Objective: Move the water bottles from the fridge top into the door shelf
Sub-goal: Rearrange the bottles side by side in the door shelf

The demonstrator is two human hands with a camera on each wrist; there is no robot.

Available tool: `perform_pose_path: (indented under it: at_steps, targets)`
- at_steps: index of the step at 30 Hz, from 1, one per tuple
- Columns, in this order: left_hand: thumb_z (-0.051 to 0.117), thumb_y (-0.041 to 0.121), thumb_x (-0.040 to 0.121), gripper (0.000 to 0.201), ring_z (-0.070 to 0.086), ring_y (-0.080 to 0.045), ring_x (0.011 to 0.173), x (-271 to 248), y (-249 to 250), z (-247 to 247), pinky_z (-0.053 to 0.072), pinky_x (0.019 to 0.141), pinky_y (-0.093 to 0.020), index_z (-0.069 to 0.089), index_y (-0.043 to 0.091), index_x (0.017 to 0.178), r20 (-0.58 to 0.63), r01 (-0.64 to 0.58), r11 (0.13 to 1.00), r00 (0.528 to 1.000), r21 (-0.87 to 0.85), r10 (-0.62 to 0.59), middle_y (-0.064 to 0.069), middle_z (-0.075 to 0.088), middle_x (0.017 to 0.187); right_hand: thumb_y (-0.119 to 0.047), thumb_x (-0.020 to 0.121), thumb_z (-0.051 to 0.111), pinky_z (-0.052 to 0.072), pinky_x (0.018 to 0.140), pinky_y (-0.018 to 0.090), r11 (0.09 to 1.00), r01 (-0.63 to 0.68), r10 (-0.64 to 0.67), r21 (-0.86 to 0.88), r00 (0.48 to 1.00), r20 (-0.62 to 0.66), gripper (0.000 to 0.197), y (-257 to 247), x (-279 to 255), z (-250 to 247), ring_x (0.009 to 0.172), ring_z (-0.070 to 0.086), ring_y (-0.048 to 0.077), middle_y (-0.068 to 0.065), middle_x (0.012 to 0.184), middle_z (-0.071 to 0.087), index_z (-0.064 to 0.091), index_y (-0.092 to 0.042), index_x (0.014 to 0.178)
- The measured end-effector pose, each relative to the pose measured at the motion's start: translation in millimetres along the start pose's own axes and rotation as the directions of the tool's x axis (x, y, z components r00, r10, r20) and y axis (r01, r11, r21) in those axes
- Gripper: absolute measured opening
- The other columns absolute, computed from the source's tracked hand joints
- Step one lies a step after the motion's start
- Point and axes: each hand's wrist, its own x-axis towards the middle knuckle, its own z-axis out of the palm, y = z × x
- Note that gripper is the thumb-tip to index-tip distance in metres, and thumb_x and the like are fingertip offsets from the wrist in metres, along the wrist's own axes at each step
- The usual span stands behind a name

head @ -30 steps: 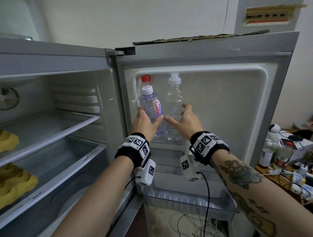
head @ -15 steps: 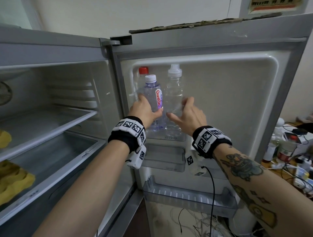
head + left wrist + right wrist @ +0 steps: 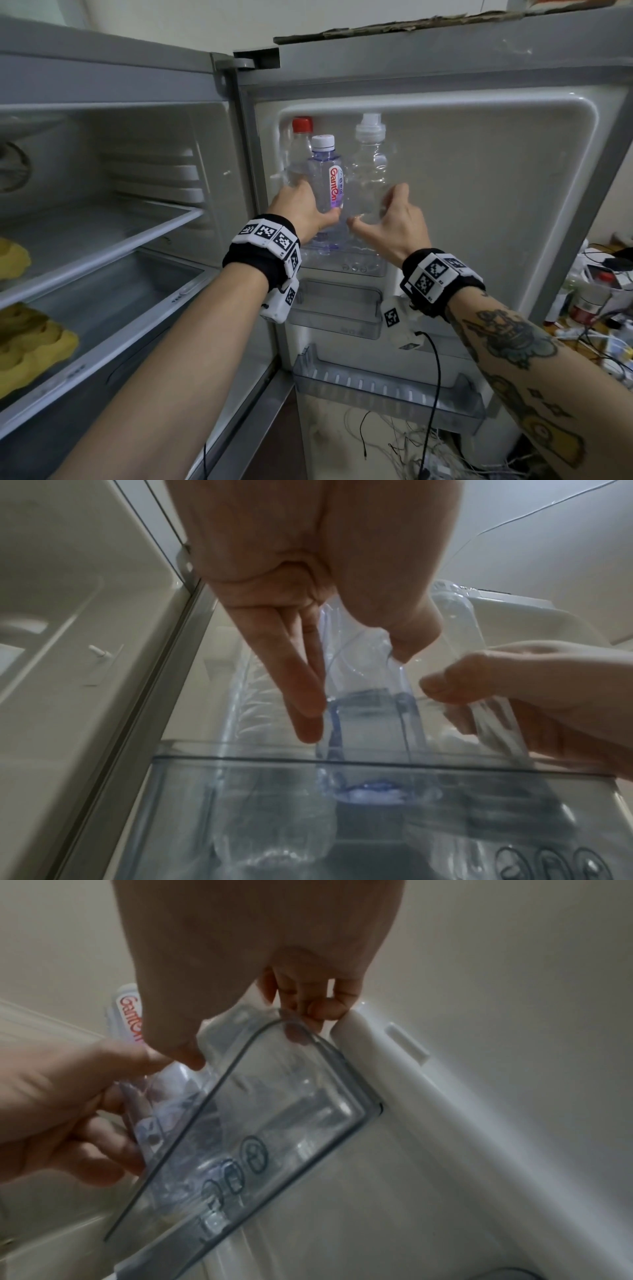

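Observation:
Three water bottles stand in the clear top door shelf (image 3: 342, 269). A red-capped bottle (image 3: 301, 137) is at the back left. In front of it is a purple-tinted Ganten bottle (image 3: 327, 178), and a clear bottle with a white sports cap (image 3: 370, 161) stands to the right. My left hand (image 3: 317, 202) holds the Ganten bottle (image 3: 363, 710), thumb in front and fingers (image 3: 301, 696) along its left side. My right hand (image 3: 375, 209) curls round the clear bottle (image 3: 274, 1085) low on its body. The bottle bases show through the shelf wall (image 3: 342, 791).
The fridge door stands open to the right, with two empty clear shelves (image 3: 335, 308) (image 3: 387, 390) lower down. The fridge body at left has white shelves and yellow trays (image 3: 34, 346). A cluttered table (image 3: 596, 291) stands at far right. Cables lie on the floor.
Both hands have stayed on their bottles in the top door shelf. The two thumbs, touching a second ago, are now slightly apart. My view has moved closer.

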Motion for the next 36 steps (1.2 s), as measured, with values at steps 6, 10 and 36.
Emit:
perform_pose_path:
  at_steps: [6, 10, 36]
  targets:
    - [0.070, 0.047, 0.081, 0.030, 0.065, -0.017, 0.060, 10, -1, -5, 0.050, 0.054, -0.027, 0.055, 0.022, 0.074, 0.117, -0.034, 0.999, 0.993, 0.013, 0.032, -0.001, 0.067, 0.071, -0.047, 0.072, 0.075, 0.045, 0.060, 0.032, 0.999, 0.028, -0.030, 0.033, 0.998, 0.058, 0.053, 7, 4, -6, 0.070, 0.055, 0.023, 0.001, 0.078, 0.055, 0.043, -0.011, 0.094]
    - [0.071, 0.051, 0.079, 0.036, 0.070, -0.020, 0.066, 15, 0, -8, 0.058, 0.062, -0.033, 0.065, 0.016, 0.087, 0.152, -0.054, 0.998, 0.987, 0.042, 0.047, -0.004, 0.072, 0.073, -0.044, 0.075, 0.076, 0.041, 0.056, 0.024, 0.999, 0.037, -0.040, 0.028, 0.993, 0.115, 0.050, 9, 8, -12, 0.070, 0.052, 0.019, -0.001, 0.078, 0.053, 0.045, -0.011, 0.096]
    - [0.073, 0.048, 0.079, 0.042, 0.070, -0.016, 0.076, 15, -10, -13, 0.053, 0.069, -0.026, 0.071, 0.014, 0.103, 0.209, -0.088, 0.996, 0.974, 0.006, 0.085, -0.003, 0.075, 0.087, -0.040, 0.073, 0.076, 0.037, 0.051, 0.019, 0.999, 0.030, -0.033, 0.020, 0.987, 0.156, 0.048, 8, 7, -14, 0.066, 0.050, 0.013, -0.002, 0.078, 0.054, 0.049, -0.008, 0.098]
